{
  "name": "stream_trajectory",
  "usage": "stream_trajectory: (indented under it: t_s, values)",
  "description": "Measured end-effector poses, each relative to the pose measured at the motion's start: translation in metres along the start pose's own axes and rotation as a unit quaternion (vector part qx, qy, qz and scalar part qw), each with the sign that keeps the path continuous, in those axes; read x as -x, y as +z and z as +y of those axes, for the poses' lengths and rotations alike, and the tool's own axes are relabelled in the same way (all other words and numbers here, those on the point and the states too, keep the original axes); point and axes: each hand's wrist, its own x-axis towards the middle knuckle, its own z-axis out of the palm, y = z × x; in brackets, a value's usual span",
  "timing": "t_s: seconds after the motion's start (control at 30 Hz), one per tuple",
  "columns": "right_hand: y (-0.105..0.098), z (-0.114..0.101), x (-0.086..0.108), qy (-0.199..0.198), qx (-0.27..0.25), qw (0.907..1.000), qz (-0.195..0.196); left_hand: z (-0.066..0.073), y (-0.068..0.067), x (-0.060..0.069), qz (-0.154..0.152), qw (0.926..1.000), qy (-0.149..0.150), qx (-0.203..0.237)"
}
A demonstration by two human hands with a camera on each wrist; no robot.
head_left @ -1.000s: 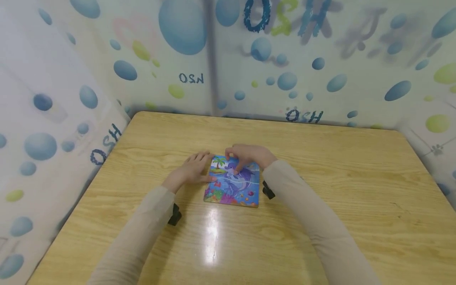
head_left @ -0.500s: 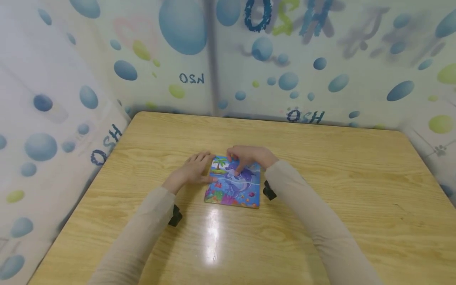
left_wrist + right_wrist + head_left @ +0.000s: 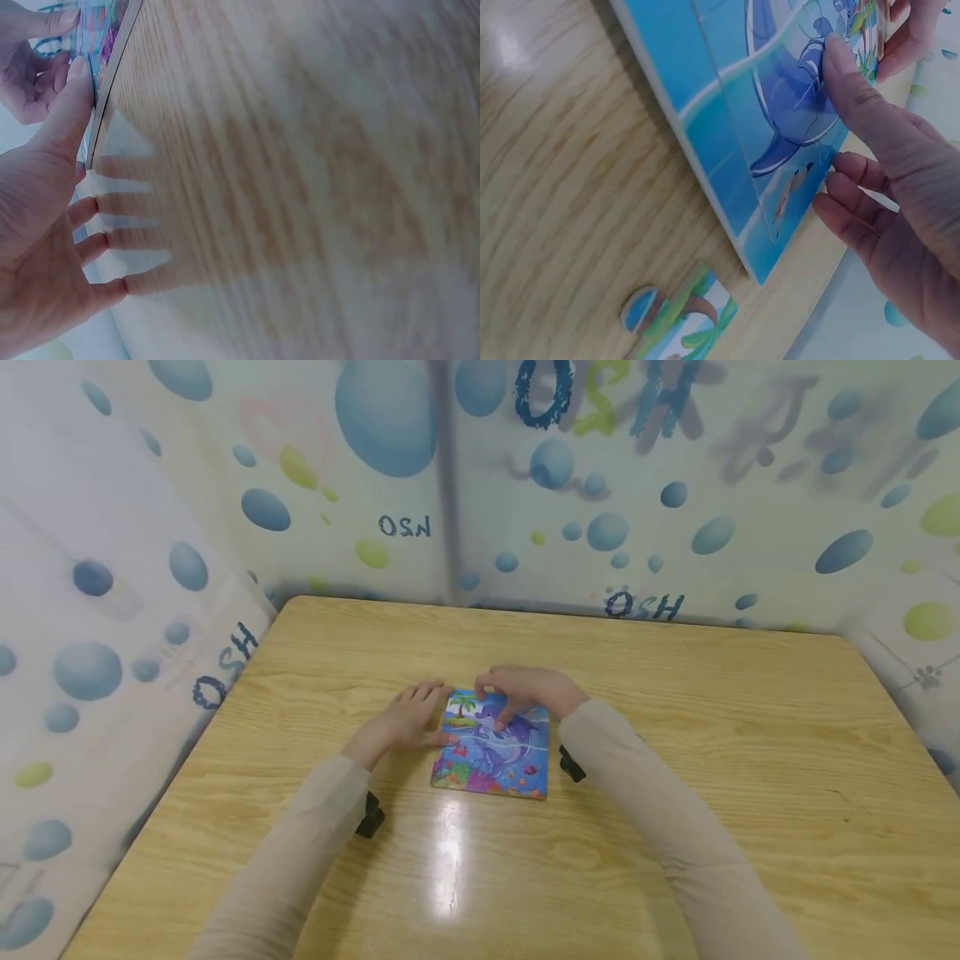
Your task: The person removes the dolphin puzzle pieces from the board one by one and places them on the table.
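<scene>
Evidently, we had the dolphin jigsaw puzzle (image 3: 490, 752) on the wooden table (image 3: 750, 710), and both our hands were at it. Our left hand (image 3: 405, 720) was at the left edge of the puzzle, with the fingers spread apart and the thumb resting upon the border; it pinched nothing. Our right hand (image 3: 528, 687) was at the far edge of the puzzle: the thumb lay upon the dolphin picture and the other fingers were bent to that edge, so we gripped the puzzle between them. Whether one single piece was in this grip, we could not tell. To the right of the puzzle, apart from it, near its far right corner, lay a loose palm-tree piece (image 3: 686, 319). By our judgement, the step in hand was to steady the puzzle and work at one part with the right thumb; whether for fitting or removing, we could not tell. The next move called, we believed, for careful right-hand pressure, with the left preventing any sliding.
</scene>
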Motion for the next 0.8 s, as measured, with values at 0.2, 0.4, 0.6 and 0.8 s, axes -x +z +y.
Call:
stream_trajectory:
  t_s: [0.2,0.4,0.6,0.8]
  values:
    - [-0.002,-0.004,-0.002,0.023,0.021,0.9994,-0.016,0.001,0.0,0.0,0.0,1.0,0.001,0.006]
    - [-0.003,-0.007,-0.001,0.039,0.011,0.9989,-0.024,0.001,0.001,-0.002,0.002,1.0,0.0,0.006]
    - [0.0,-0.002,0.001,0.016,-0.036,0.9992,-0.005,0.0,0.002,-0.003,0.001,1.0,0.0,0.003]
    - [0.004,0.003,0.005,-0.009,-0.041,0.999,0.015,0.0,0.003,-0.003,-0.001,1.0,-0.005,0.007]
